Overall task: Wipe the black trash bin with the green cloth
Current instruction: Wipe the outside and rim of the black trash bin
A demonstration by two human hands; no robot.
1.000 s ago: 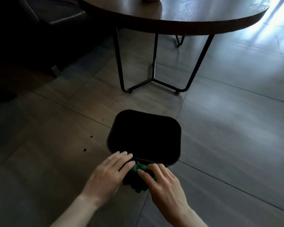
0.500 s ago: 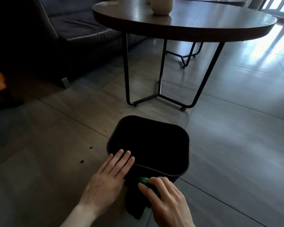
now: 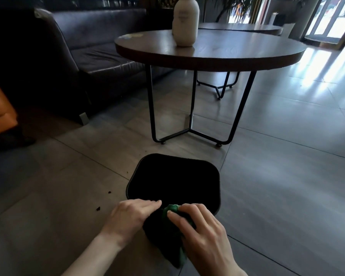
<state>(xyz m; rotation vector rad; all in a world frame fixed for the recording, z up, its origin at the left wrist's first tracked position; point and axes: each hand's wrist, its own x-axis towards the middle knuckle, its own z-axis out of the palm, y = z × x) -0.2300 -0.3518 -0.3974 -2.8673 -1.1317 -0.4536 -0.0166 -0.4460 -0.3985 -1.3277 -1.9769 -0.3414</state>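
The black trash bin [image 3: 173, 182] stands on the tiled floor [image 3: 277, 176], just in front of the round bench [image 3: 207, 50] on its thin black legs. The left hand [image 3: 129, 218] lies flat against the near rim, fingers straight and together, holding nothing. The right hand [image 3: 203, 234] presses the green cloth [image 3: 172, 213] against the bin's near outer wall, fingers curled over it (the cloth's lower end hangs down past the wrist). How much cloth lies under the palm is hard to tell in the dim light. A pale bottle [image 3: 185, 21] stands upright on the bench; a dark sofa [image 3: 84, 54] sits at the left.
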